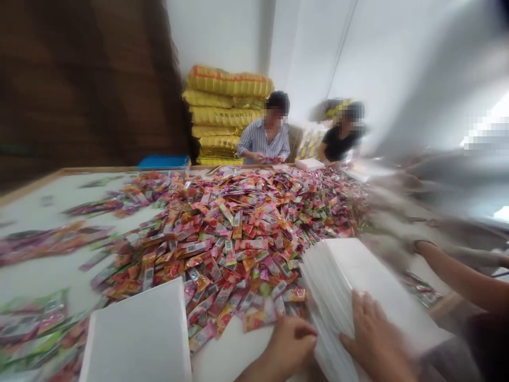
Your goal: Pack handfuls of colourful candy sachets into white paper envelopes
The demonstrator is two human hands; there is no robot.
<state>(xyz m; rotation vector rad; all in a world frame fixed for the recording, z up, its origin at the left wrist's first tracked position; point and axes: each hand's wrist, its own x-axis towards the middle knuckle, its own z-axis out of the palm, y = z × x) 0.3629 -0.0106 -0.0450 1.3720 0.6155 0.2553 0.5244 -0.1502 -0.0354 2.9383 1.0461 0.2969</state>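
A thick stack of flat white pieces with clear, plastic-like edges [360, 265] lies at the front right of the table. My right hand [374, 329] rests on top of it, fingers stretched out and thumb over the left edge. Beside that edge is my left hand [292, 342], its fingers curled together; what they hold, if anything, is hidden. In front of my hands spreads a big heap of small, colourful printed sachets [238, 228], mostly pink, orange and red. A white box or flat white block [137, 331] stands to the left of my left hand.
More sachets lie in bunches [51, 241] on the left of the white table [24, 204]. Across it sit a person in a striped shirt [264, 139] and another in black [338, 140]. Yellow sacks [226, 114] are piled behind. Another person's arm [457, 270] reaches in at right.
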